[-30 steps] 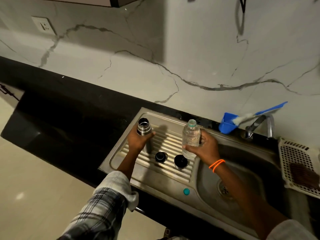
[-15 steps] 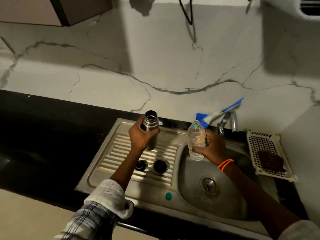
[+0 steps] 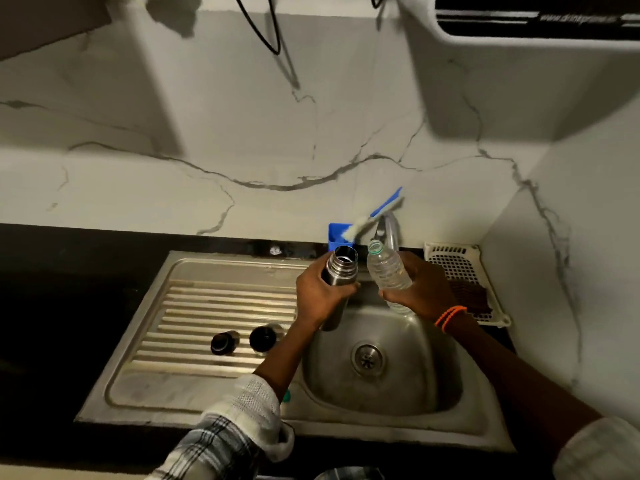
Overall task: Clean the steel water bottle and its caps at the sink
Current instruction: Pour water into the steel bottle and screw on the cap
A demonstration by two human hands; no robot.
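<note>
My left hand (image 3: 317, 294) grips the open steel water bottle (image 3: 339, 271) by its body, holding it over the left rim of the sink basin (image 3: 408, 382). My right hand (image 3: 417, 289) holds a clear plastic bottle (image 3: 386, 268), uncapped and tilted with its mouth toward the steel bottle's mouth. The two mouths are close together but apart. Two dark caps (image 3: 224, 342) (image 3: 263, 337) lie on the ribbed drainboard (image 3: 207, 306), left of my left forearm.
A tap (image 3: 389, 230) rises behind the bottles, with a blue holder (image 3: 336, 235) and a blue-handled brush (image 3: 375, 213) beside it. A white perforated tray (image 3: 450, 258) with a brown scrubber (image 3: 471, 296) stands right of the basin. A small teal cap (image 3: 286, 396) lies on the sink's front rim.
Both hands have moved right, carrying the steel bottle off the drainboard to above the basin. The plastic bottle now tilts toward the steel bottle's mouth.
</note>
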